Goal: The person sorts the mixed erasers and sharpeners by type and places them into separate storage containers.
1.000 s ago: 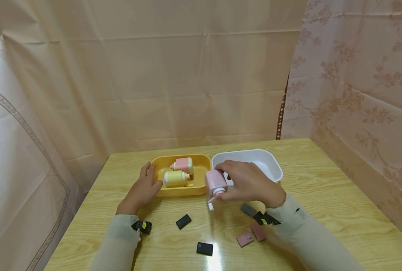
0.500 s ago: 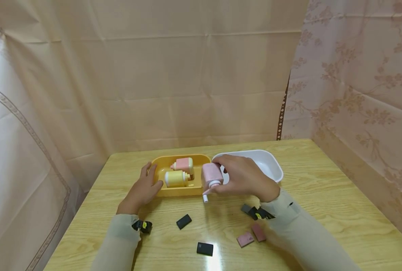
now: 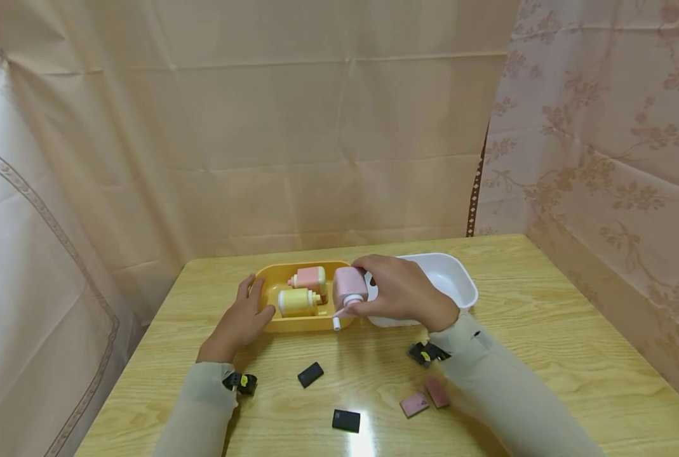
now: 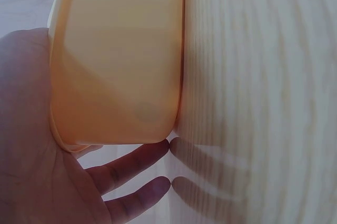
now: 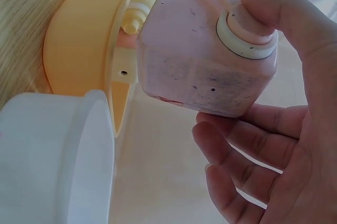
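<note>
My right hand [image 3: 404, 289] grips a pink crank pencil sharpener [image 3: 349, 284] between thumb and fingers, over the right end of the yellow tray [image 3: 307, 325]. In the right wrist view the thumb presses on the hub of its crank [image 5: 247, 23]. Its pink body [image 5: 205, 60] carries dark smudges. My left hand [image 3: 242, 320] holds the tray's left end, thumb at the front rim; in the left wrist view its fingertips [image 4: 158, 147] reach down to the tabletop. Inside the tray lie a yellow sharpener [image 3: 296, 302] and a pink-and-cream sharpener [image 3: 309, 277] on their sides.
A white tray [image 3: 453, 279] stands right beside the yellow one, partly behind my right hand. Nearer on the wooden table [image 3: 276, 412] lie two small black blocks, one left [image 3: 310, 374] and one nearer [image 3: 346, 420], and two small pink blocks [image 3: 414, 404]. Curtains hang behind.
My right hand has carried the pink pencil sharpener left and slightly away from me, from in front of the trays' junction to over the yellow tray's right end. The left hand has stayed put.
</note>
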`<state>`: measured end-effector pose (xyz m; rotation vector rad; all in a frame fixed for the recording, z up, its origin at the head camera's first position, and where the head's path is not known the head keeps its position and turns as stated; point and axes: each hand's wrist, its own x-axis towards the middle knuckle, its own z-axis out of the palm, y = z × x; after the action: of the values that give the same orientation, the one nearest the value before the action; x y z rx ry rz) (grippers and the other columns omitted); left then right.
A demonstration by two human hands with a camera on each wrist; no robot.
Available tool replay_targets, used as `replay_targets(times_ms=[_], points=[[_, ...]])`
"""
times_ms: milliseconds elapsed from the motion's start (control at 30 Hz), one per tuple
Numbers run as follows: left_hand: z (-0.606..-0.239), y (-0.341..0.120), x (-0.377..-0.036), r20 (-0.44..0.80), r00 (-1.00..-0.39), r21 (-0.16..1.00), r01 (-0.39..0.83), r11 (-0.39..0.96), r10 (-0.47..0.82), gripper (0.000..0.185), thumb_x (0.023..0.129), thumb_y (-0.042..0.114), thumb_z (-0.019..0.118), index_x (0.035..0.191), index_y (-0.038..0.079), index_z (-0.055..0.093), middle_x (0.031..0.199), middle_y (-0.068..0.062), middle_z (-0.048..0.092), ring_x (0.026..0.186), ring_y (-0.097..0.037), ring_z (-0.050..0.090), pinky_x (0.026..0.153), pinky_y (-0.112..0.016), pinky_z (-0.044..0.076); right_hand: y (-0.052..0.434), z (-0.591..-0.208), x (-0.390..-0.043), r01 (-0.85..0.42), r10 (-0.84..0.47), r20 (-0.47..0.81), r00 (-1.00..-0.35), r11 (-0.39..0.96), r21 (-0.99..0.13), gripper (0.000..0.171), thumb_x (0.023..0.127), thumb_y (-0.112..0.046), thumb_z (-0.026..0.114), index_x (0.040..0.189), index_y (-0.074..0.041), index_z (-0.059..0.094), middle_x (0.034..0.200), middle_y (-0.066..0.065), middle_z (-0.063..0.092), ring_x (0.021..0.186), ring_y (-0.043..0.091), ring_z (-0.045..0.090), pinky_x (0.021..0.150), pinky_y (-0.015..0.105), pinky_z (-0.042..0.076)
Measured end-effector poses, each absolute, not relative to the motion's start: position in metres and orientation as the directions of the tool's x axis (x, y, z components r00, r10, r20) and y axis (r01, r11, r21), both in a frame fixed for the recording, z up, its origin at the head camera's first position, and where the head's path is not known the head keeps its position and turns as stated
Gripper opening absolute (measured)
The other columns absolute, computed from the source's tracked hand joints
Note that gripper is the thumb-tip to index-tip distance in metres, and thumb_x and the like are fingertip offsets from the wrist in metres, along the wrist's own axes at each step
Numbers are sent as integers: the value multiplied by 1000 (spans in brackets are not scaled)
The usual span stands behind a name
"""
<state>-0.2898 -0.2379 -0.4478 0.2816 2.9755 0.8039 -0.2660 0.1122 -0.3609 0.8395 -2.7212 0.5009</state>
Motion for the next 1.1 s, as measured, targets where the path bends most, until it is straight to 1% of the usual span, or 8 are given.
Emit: replay_targets(times_ms=[133,433,667,833,1100], points=[[-448,-238,-290,4,-982,493,165,854,187,79,102,36,47,166,6,11,173,-16,-2,133,-47,53,104,-60,47,109,-362,-270,-572,-485,324,-812,771,-281,74,73,-72,78,127,-23,66,101,-17,66,76,5,59,62,28,48],[-449,-237,-291,5,-983,492,162,855,184,79,101,36,47,166,7,12,172,-16,-1,132,-49,54,105,-62,47,102,-367,-278,-541,-457,310,-834,789,-293,81,74,-74,77,133,-19,64,108,-13,70,82,5,61,67,28,51],[-448,-237,-290,-4,-984,493,154,856,179,79,102,36,47,166,7,11,172,-16,-2,134,-48,52,106,-61,46,97,-368,-284,-534,-453,304,-838,796,-284,82,74,-75,75,133,-20,64,108,-13,69,82,5,60,67,28,50],[-446,-237,-289,-9,-983,493,154,856,183,78,103,36,46,166,8,10,173,-15,-3,135,-48,52,106,-61,45,94,-370,-287,-529,-445,313,-839,802,-279,79,74,-75,75,130,-20,65,105,-14,68,79,7,59,65,29,50],[-447,-236,-289,-10,-983,496,153,855,182,79,102,36,46,166,8,11,173,-15,-2,133,-48,53,105,-61,46,89,-375,-292,-506,-429,292,-855,813,-288,82,74,-76,75,131,-18,65,112,-9,70,85,9,61,71,31,53]])
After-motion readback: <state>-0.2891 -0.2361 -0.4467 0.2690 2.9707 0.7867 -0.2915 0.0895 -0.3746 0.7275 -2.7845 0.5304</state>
